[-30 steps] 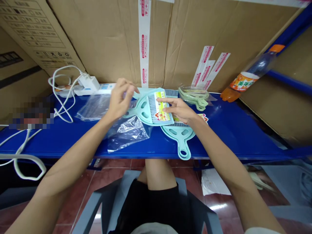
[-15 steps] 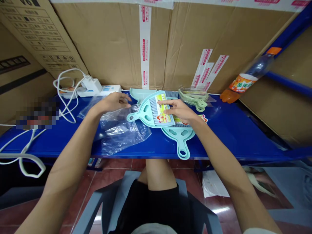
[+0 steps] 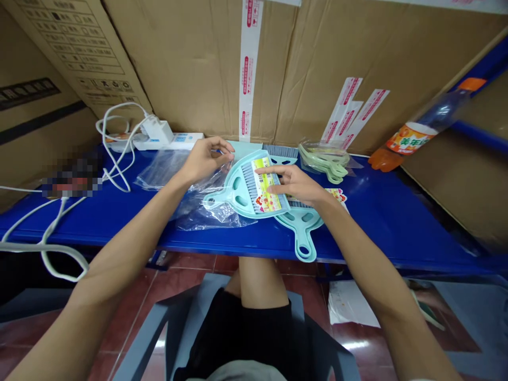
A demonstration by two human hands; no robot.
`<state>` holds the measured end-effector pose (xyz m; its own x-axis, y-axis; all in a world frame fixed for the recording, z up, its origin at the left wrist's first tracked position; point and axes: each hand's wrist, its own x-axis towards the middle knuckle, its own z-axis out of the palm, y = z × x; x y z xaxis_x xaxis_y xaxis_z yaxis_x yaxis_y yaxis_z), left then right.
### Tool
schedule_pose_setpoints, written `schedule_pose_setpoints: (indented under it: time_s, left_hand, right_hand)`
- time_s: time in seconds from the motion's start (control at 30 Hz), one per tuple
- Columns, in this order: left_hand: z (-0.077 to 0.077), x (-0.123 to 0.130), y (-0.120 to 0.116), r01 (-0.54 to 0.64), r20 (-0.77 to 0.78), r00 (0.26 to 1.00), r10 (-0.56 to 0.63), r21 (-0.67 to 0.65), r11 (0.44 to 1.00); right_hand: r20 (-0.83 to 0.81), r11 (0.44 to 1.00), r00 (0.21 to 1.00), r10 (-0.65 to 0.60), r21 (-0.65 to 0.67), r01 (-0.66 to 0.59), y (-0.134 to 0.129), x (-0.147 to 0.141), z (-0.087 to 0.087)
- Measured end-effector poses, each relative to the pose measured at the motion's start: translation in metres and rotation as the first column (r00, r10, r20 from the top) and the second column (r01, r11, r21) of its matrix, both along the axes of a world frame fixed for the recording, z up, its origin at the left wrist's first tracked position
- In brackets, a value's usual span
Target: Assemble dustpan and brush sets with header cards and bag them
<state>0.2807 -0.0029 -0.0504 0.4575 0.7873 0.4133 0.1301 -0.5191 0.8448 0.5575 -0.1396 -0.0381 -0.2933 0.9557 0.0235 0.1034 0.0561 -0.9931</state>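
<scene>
White power strip [image 3: 186,138] lies behind the plastic bags [image 3: 163,168].

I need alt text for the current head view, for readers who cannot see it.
A person's right hand touches the yellow label of a teal dustpan and brush set; the left hand is over clear plastic bags on a blue table. Another teal set lies partly hidden; green wrapped items and a bottle are farther right.

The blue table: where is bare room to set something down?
The widest patch of table lies between the right forearm, bottle and rightmost cardboard. Another: between cables and left forearm. The middle is crowded: dustpan sets, plastic bags, left hand, right hand.
</scene>
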Motion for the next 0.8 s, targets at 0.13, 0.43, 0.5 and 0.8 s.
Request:
schedule_pose_setpoints:
  time_s: [0.13,0.43,0.5,0.8]
  left_hand:
    - [-0.001,0.008,-0.007,-0.067,0.036,0.997,0.064,0.093,0.993]
    - [0.000,0.014,-0.023,-0.137,-0.006,0.989,0.145,0.295,0.946]
    - [0.008,0.011,-0.029,-0.089,-0.071,0.989,0.129,0.404,0.910]
    - [0.040,-0.020,-0.042,-0.540,0.335,0.818,0.467,0.725,0.427]
  right_hand:
    - [-0.016,0.999,0.999,0.051,0.003,-0.051,-0.001,-0.008,-0.004]
    - [0.004,0.995,1.000,0.002,0.096,-0.003,-0.004,-0.020,-0.006]
    - [-0.039,0.991,0.999,-0.032,0.126,0.037,-0.003,-0.021,-0.009]
    - [-0.279,0.939,0.932,-0.232,0.187,0.290,-0.001,-0.020,-0.005]
